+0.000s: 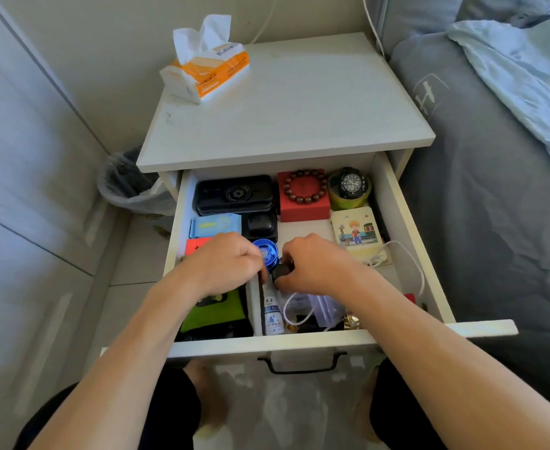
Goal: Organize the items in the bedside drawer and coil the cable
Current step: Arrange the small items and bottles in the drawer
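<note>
black strap-like object (281,272) pinched between both hands over the drawer's (332,341) middle.
left hand (226,263) and right hand (315,266) curl onto its ends, so it runs left-right; the white cable (410,254) lies uncoiled to the right, nearer the right hand, reaching the cartoon power bank (356,233) beyond.

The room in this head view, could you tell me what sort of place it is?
Most likely a bedroom: a bed with grey bedding stands beside a white nightstand carrying a tissue pack, its drawer open.
</note>
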Tool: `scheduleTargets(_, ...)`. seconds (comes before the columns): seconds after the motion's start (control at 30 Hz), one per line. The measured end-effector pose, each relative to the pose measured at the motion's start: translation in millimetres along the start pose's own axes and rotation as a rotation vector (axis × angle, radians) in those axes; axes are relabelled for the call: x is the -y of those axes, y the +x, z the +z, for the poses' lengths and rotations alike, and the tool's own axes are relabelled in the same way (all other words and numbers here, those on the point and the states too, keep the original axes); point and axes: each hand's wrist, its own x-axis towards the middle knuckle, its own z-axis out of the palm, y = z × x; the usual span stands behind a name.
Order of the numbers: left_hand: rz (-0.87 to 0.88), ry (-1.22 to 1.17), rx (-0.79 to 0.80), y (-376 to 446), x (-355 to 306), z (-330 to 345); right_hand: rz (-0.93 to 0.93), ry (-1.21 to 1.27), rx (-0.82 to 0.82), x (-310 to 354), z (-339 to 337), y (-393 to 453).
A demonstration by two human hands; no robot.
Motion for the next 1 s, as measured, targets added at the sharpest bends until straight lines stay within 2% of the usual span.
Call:
scheduleTargets(0.13, 0.001, 0.029, -0.021, 9.4, 1.0, 3.3, 0.033, 0.066, -0.092, -6.1, -6.3, -2.4)
scheduleTargets(0.23, 0.034, 0.057, -0.118, 14.8, -3.5, 8.0, 0.087, 0.268, -0.200, -19.8, -13.0, -5.9)
scheduleTargets(0.43, 0.261, 0.076, -0.059, 16.3, -21.8, 17.2, 0.209, 0.680, -0.258, -33.6, -27.0, -19.1)
scheduleTargets(0.57, 0.324, 0.132, -0.230, 21.2, -26.6, 19.4, 0.196, 0.815, -0.227, -34.3, -29.6, -18.8)
scheduleTargets(0.67, 0.247, 0.068, -0.321, 28.2, -24.5, 15.8, 0.172, 0.895, -0.213, -42.6, -26.1, -10.8)
scheduleTargets(0.73, 0.167, 0.017, -0.386, 33.6, -23.3, 13.6, 0.162, 0.722, -0.240, -54.3, -19.3, -2.7)
scheduleTargets(0.83, 0.135, -0.043, -0.434, 39.3, -21.4, 13.2, 0.146, 0.368, -0.119, -63.2, -9.6, 7.1)
scheduleTargets(0.93, 0.173, -0.033, -0.393, 48.7, -21.1, 16.7, 0.060, 0.265, 0.051, -60.0, -3.8, 7.7)
scheduleTargets(1.0, 0.202, 0.024, -0.370, 59.1, -20.1, 19.8, 0.036, 0.215, 0.084, -59.8, -1.7, 8.5)
